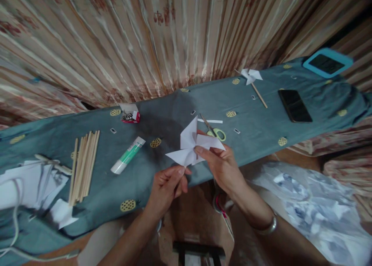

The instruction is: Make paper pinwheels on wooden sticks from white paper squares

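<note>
A white paper pinwheel [188, 140] is held up over the table's near edge. My right hand [222, 163] grips it, the thumb pressing on its middle and the fingers behind the paper. Below it, my left hand [171, 182] is closed in a pinch at the pinwheel's lower edge, thumb against forefinger. Just beyond the pinwheel lie scissors [220, 134] with light green handles and a thin white paper strip [213, 121]. Left of my hands rests a glue stick [128, 155] with a green label.
Wooden sticks [84, 165], paper sheets [26, 181] and a white cable [16, 223] lie at left. A small box of metal pins [130, 116] stands behind. Farther right are a pinwheel on a stick [251, 77], a phone [295, 105], a blue-framed device [328, 62] and a plastic bag of paper [316, 208].
</note>
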{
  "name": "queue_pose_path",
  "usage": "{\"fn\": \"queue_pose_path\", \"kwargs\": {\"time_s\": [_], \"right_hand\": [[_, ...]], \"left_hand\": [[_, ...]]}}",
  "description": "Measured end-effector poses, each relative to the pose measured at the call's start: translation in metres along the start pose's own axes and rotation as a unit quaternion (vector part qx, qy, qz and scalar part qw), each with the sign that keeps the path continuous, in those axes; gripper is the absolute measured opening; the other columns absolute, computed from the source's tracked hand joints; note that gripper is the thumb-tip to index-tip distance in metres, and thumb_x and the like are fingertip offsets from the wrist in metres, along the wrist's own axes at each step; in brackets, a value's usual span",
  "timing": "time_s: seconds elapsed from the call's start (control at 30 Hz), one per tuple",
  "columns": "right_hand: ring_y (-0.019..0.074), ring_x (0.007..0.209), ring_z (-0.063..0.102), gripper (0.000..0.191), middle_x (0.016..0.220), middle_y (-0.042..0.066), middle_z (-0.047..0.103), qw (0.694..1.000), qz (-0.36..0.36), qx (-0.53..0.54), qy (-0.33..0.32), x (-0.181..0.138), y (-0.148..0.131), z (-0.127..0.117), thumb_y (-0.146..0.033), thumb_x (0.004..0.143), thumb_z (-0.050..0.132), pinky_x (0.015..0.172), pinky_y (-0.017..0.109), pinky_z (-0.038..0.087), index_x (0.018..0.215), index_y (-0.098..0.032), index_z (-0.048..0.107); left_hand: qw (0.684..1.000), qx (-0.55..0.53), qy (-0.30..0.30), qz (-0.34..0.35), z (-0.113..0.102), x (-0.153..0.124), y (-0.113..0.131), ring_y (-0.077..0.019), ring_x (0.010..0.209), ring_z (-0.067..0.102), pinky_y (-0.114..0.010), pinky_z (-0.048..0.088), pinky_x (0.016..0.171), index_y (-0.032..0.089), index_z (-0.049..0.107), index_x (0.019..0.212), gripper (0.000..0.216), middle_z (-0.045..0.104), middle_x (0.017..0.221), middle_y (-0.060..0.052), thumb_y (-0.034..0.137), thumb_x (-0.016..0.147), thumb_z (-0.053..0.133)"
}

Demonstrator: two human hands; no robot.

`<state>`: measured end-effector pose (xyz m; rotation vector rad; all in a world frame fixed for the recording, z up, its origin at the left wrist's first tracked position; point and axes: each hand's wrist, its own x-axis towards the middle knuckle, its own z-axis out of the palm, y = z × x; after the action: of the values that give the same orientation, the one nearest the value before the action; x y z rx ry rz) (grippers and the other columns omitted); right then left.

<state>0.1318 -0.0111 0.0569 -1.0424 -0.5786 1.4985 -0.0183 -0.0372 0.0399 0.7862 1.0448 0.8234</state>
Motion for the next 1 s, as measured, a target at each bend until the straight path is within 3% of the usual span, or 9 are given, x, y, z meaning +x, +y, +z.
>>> {"fn": "queue_pose_path", "kwargs": {"time_s": [0.23,0.4,0.6,1.0], "right_hand": [[0.0218,0.081,0.070,0.055,0.087,0.002,0.077,1.000,0.005,-0.009,0.003,0.002,0.002,0.007,-0.032,0.066,0.083,0.081,0.036,0.052,0.119,-0.023,0.070],[0.0201,0.074,0.068,0.043,0.078,0.001,0.075,1.000,0.006,0.001,-0.001,0.004,0.004,0.011,-0.034,0.064,0.084,0.076,0.035,0.052,0.104,-0.022,0.075],[0.0175,0.067,0.063,0.024,0.070,0.000,0.073,1.000,0.016,0.025,0.008,0.007,0.012,0.010,-0.036,0.057,0.088,0.075,0.034,0.051,0.071,-0.022,0.074],[0.0149,0.068,0.061,0.028,0.065,-0.004,0.069,0.998,0.013,0.063,0.004,0.017,0.022,0.005,-0.033,0.049,0.093,0.080,0.031,0.048,0.060,-0.023,0.070]], "left_hand": [[0.997,0.060,0.039,0.016,0.001,-0.005,0.005,-0.0044,0.035,0.030,-0.019,0.019,0.037,0.014,0.066,0.076,0.049,0.050,0.044,0.005,0.063,0.076,0.067],[0.995,0.081,0.049,0.028,0.001,-0.006,0.003,-0.0054,0.036,0.033,-0.019,0.021,0.037,0.014,0.066,0.077,0.048,0.048,0.044,0.006,0.062,0.076,0.066],[0.992,0.106,0.060,0.042,0.000,-0.006,-0.001,-0.0054,0.037,0.033,-0.019,0.022,0.038,0.014,0.067,0.077,0.048,0.047,0.044,0.006,0.062,0.079,0.063],[0.991,0.102,0.075,0.049,0.001,0.002,-0.011,-0.0054,0.037,0.032,-0.019,0.021,0.038,0.014,0.067,0.076,0.053,0.047,0.045,0.006,0.067,0.074,0.064]]}}
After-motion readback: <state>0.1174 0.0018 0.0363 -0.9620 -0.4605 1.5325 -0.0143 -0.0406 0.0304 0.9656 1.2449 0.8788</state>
